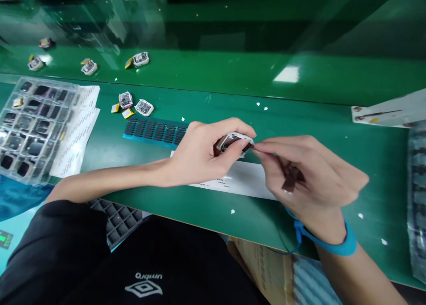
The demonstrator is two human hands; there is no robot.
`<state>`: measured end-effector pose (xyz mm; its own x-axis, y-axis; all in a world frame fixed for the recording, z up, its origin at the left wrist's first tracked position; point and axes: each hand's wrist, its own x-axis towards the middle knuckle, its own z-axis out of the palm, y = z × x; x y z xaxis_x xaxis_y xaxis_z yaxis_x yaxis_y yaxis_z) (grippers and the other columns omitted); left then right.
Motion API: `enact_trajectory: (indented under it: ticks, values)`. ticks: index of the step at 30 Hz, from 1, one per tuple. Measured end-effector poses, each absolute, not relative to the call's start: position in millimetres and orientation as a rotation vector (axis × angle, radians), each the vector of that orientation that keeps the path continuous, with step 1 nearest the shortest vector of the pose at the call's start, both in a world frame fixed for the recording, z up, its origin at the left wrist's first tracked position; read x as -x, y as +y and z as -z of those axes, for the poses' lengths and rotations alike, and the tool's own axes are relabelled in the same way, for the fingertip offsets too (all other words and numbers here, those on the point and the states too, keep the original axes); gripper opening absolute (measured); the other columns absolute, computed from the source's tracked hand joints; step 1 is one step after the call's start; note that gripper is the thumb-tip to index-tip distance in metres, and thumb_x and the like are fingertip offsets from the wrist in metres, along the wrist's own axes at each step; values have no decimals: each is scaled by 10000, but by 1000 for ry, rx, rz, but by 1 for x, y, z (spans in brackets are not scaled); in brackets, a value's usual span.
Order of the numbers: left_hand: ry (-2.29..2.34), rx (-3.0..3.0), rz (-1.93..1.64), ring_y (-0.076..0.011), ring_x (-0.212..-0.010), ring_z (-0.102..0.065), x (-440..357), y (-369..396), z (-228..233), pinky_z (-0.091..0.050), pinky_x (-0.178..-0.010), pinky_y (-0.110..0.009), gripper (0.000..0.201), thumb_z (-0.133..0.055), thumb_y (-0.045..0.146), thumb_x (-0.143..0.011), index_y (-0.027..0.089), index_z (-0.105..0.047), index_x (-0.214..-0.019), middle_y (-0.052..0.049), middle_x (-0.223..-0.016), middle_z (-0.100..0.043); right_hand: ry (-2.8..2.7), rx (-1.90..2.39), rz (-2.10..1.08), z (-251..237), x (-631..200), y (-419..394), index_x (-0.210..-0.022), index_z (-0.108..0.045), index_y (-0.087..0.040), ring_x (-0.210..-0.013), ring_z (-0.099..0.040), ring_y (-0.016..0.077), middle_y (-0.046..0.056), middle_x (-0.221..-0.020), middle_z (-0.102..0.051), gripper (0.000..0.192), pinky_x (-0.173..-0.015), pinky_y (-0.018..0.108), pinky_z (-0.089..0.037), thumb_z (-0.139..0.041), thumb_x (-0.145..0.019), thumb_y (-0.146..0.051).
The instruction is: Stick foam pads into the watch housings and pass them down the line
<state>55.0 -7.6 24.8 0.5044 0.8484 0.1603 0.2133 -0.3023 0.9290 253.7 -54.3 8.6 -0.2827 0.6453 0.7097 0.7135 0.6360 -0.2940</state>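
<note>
My left hand (206, 156) is closed around a smartwatch case (234, 141) with a pale rim, tilted so that its inside shows in part. My right hand (306, 172) is pinched at the case's right edge, thumb and forefinger together. From its curled fingers sticks out a dark brown, flat-ended piece (290, 180); the rest of it is hidden, as is whatever the fingertips pinch. Beneath both hands lies a white printed sheet (246, 180). Beside my left hand is a blue sheet with rows of small black pieces (155, 131).
Open watch cases (144, 107) with yellow batteries (128, 113) lie at the left. A clear compartment tray (43, 118) of watch parts rests on papers (75, 140). Another tray (417, 198) stands at the right edge. A blue wrist strap (349, 240) trails a cord.
</note>
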Motion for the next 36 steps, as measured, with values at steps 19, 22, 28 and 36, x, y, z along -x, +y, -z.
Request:
enact_trajectory:
  ticks: [19,22,28,36]
  values:
    - [773,-1231,-585,-20,-343,-439,-56,7,-19,-343,-365,-176,115,-548,64,-968,146,-601,-907,62,-578,-620,-2021,1244,340,2,-255,-50,-1209,-710,-259,-788,-803,168,20,-1033,-838,315,-550,243,-541,-704,-961,-66]
    - [760,-1234,-583,-45,-348,-474,-55,8,-18,-333,-362,-171,146,-521,51,-971,170,-577,-908,111,-467,-501,-2090,1166,281,2,-258,-51,-1208,-728,-240,-829,-810,181,25,-1060,-838,297,-574,245,-558,-730,-952,-89]
    - [756,-1217,-560,-31,-354,-467,-55,7,-19,-313,-339,-177,112,-543,80,-975,158,-591,-910,55,-579,-629,-2107,1217,271,3,-260,-51,-1253,-716,-223,-753,-783,148,-4,-964,-834,463,-554,235,-531,-628,-894,56]
    - [746,-1253,-597,-31,-316,-368,-52,7,-12,-579,-522,-223,151,-523,60,-973,199,-537,-916,162,-400,-406,-2218,1174,255,6,-264,-54,-1280,-696,-245,-934,-817,205,25,-1202,-815,436,-628,275,-591,-636,-938,18]
